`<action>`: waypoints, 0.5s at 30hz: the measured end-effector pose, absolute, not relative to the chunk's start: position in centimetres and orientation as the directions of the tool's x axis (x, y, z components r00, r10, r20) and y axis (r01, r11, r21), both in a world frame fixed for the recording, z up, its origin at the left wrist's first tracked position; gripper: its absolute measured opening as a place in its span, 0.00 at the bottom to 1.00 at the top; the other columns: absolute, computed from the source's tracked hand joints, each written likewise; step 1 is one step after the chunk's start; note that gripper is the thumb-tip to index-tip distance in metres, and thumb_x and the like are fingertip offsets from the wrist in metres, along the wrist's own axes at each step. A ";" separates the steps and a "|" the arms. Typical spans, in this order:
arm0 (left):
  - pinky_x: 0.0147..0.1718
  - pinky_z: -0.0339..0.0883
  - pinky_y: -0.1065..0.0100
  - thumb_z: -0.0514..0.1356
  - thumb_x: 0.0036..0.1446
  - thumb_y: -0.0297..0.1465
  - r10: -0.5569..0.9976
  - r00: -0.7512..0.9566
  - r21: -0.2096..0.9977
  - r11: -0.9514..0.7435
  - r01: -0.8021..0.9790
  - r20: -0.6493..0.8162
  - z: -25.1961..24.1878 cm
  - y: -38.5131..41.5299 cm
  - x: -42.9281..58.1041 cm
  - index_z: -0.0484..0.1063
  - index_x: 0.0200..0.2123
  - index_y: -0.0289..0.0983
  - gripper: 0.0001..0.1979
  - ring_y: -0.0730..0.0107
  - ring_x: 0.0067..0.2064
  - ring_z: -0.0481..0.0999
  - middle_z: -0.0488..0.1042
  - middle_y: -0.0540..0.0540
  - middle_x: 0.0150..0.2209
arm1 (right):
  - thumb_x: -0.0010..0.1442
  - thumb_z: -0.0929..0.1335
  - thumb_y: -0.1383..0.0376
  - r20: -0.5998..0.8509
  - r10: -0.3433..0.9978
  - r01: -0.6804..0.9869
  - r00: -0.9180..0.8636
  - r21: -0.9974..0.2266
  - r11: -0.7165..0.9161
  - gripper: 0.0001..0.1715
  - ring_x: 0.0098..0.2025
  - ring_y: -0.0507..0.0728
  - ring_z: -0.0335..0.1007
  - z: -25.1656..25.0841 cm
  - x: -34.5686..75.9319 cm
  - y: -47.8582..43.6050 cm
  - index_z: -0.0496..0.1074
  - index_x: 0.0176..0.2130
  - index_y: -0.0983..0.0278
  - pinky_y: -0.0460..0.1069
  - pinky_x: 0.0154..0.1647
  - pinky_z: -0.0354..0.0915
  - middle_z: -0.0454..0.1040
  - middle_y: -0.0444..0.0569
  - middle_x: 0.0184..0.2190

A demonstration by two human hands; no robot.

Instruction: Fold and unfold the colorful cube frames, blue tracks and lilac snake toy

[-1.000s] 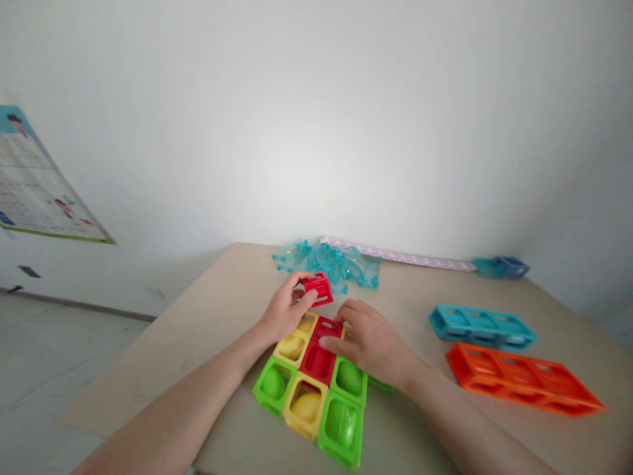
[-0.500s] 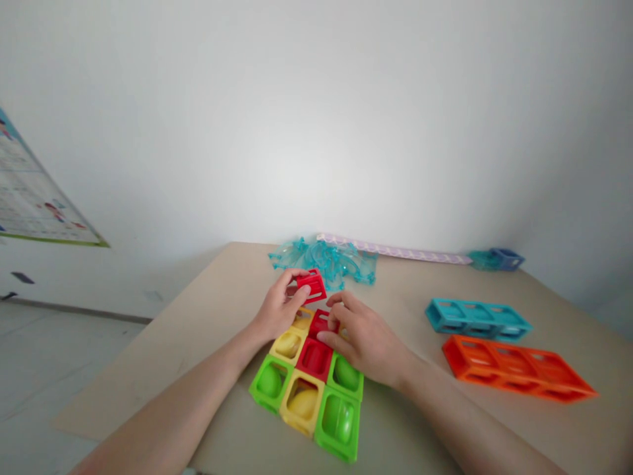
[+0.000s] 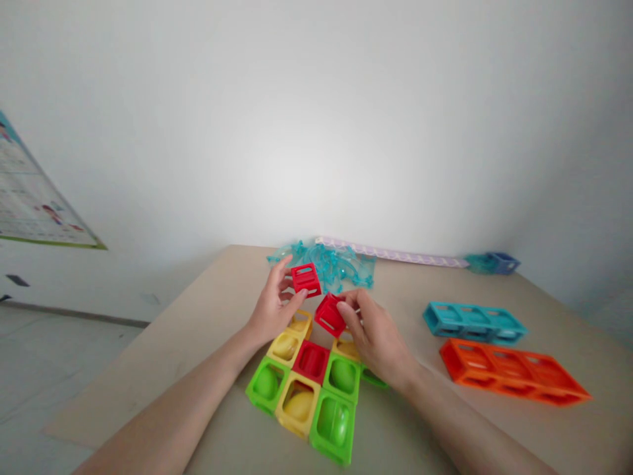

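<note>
Above the far end of a patch of joined cube blocks, my left hand (image 3: 271, 300) grips a red cube block (image 3: 306, 280) between thumb and fingers. Close by on the right, my right hand (image 3: 372, 328) pinches a second red cube block (image 3: 330, 315), held tilted. The two red blocks are near each other but apart. Below them on the table lie yellow blocks (image 3: 299, 402), green blocks (image 3: 333, 422) and one more red block (image 3: 312, 361), with rounded pieces inside several. A gap shows in the patch beyond that red block. My right forearm side covers part of a green block (image 3: 374, 377).
Orange blocks (image 3: 514, 371) and teal blocks (image 3: 475, 322) lie in rows on the right of the table (image 3: 188, 310). At the back are a crumpled translucent teal net (image 3: 331, 264), a lilac strip (image 3: 395, 254) and a dark blue block (image 3: 503, 262) against the wall.
My right hand has taken a red block out of the patch and lifted it towards the left hand's block. The left hand's red block has turned and shifted slightly left.
</note>
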State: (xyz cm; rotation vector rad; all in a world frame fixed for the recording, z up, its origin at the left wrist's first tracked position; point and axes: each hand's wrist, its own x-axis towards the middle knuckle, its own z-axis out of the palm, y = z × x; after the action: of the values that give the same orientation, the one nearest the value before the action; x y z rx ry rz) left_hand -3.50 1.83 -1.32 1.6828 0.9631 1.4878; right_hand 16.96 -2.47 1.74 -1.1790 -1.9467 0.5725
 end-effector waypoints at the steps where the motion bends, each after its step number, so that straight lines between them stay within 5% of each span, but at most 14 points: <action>1: 0.42 0.71 0.66 0.61 0.56 0.32 0.855 0.071 0.849 -0.518 0.099 0.514 -1.4 1.9 -3.6 0.55 0.59 0.41 0.29 0.65 0.48 0.74 0.68 0.40 0.54 | 0.68 0.57 0.55 0.397 0.888 0.516 -0.234 -0.723 0.459 0.14 0.31 0.54 0.67 1.8 17.0 -2.5 0.60 0.35 0.61 0.49 0.33 0.63 0.72 0.47 0.33; 7: 0.49 0.67 0.64 0.63 0.55 0.29 0.776 0.185 0.780 -0.623 0.067 0.604 -1.1 1.8 -4.3 0.63 0.52 0.38 0.21 0.64 0.49 0.74 0.72 0.42 0.47 | 0.68 0.57 0.54 0.460 0.883 0.458 -0.090 -0.768 0.447 0.14 0.32 0.54 0.69 1.6 17.3 -2.6 0.60 0.36 0.61 0.49 0.34 0.64 0.72 0.48 0.33; 15: 0.54 0.64 0.56 0.62 0.55 0.29 0.708 0.350 0.763 -0.646 -0.033 0.614 -0.2 0.8 -4.1 0.67 0.52 0.40 0.20 0.56 0.56 0.69 0.63 0.37 0.58 | 0.68 0.57 0.57 0.461 0.880 0.407 -0.114 -0.787 0.464 0.11 0.35 0.54 0.70 1.9 17.1 -2.7 0.60 0.37 0.61 0.48 0.36 0.66 0.73 0.49 0.39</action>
State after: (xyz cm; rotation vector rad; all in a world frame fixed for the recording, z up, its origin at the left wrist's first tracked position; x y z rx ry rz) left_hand -4.11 0.82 -0.18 1.9165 0.5885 1.3518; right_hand 17.12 -2.66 1.88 -1.1107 -1.7171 0.5947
